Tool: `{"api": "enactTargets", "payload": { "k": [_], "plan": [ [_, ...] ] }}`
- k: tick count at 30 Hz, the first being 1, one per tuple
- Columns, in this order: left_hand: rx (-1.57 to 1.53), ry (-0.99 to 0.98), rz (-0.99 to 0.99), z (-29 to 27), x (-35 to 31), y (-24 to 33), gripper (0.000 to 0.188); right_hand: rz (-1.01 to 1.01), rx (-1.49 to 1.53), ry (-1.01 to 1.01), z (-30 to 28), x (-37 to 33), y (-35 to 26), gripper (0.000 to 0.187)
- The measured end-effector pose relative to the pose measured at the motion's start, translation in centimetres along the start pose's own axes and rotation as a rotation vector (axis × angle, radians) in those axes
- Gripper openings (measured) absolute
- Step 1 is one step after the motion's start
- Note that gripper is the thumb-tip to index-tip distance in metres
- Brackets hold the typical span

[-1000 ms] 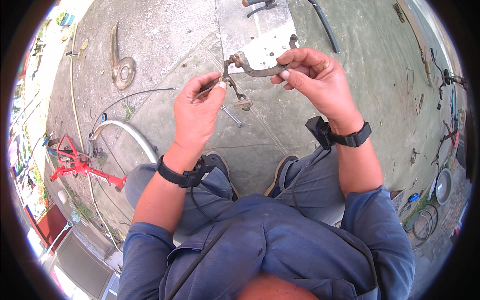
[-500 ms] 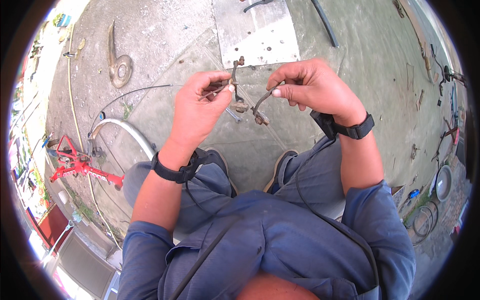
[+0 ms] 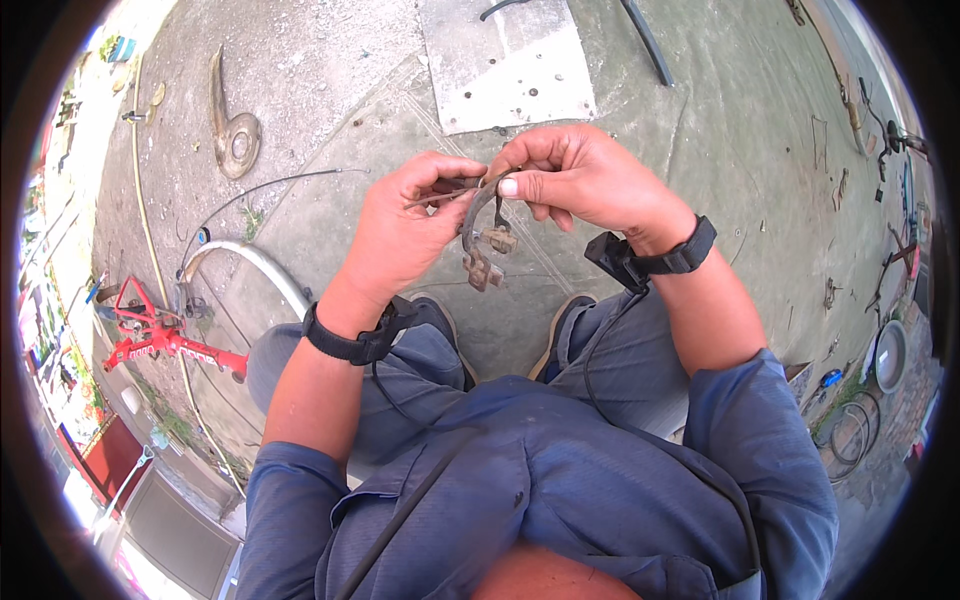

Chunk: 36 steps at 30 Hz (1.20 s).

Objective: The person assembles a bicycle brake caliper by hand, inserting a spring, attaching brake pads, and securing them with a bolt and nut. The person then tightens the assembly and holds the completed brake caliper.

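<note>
Outdoor yard in use as a bicycle repair spot, makeshift workshop type. Open-air: strong sunlight, rough grey concrete ground [image 3: 745, 130], small green weeds [image 3: 250, 216] in it. Repair signs: bare red bicycle frame [image 3: 158, 337], silver curved rim-like band [image 3: 268, 264], thin black cable [image 3: 285, 181], straight dark tube [image 3: 648, 42], all loose on the ground; worn brown curved metal parts [image 3: 475, 228] being handled. Right edge: round grey basin [image 3: 889, 357], coiled dark hose-like loops [image 3: 850, 442].
</note>
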<state>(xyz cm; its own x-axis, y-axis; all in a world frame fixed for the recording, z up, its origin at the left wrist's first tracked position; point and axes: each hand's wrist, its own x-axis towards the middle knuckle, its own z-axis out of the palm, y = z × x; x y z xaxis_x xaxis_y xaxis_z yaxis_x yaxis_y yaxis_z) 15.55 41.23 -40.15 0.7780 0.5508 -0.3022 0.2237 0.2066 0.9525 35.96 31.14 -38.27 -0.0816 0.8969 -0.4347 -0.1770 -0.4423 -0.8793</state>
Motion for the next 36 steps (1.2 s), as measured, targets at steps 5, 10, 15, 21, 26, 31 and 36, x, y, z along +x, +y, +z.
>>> {"api": "enactTargets", "payload": {
  "k": [5,10,15,21,26,31,36],
  "plan": [
    [-0.097,0.067,-0.043,-0.1,-0.1,0.2,0.027,-0.158,-0.104,0.113,0.3,0.8,1.4,0.021],
    [-0.008,0.06,-0.04,-0.2,0.0,0.4,0.027,-0.298,-0.286,0.211,0.4,1.1,2.1,0.018],
    [-0.089,0.062,-0.052,-0.3,-0.1,0.3,0.027,-0.27,-0.214,0.187,0.6,1.2,2.1,0.014],
    [-0.054,0.054,0.027,-0.3,0.0,0.2,0.03,-0.233,-0.001,0.146,0.6,1.3,2.4,0.012],
    [-0.059,0.072,0.032,-0.2,0.0,0.2,0.032,-0.245,0.005,0.131,0.7,1.4,2.6,0.012],
    [-0.153,0.095,-0.055,-0.3,0.0,0.3,0.033,-0.232,-0.019,0.115,0.5,1.5,2.6,0.012],
    [0.018,0.027,0.036,-0.3,-0.1,0.0,0.034,-0.227,0.02,0.119,0.6,1.6,2.6,0.014]
  ]
}}
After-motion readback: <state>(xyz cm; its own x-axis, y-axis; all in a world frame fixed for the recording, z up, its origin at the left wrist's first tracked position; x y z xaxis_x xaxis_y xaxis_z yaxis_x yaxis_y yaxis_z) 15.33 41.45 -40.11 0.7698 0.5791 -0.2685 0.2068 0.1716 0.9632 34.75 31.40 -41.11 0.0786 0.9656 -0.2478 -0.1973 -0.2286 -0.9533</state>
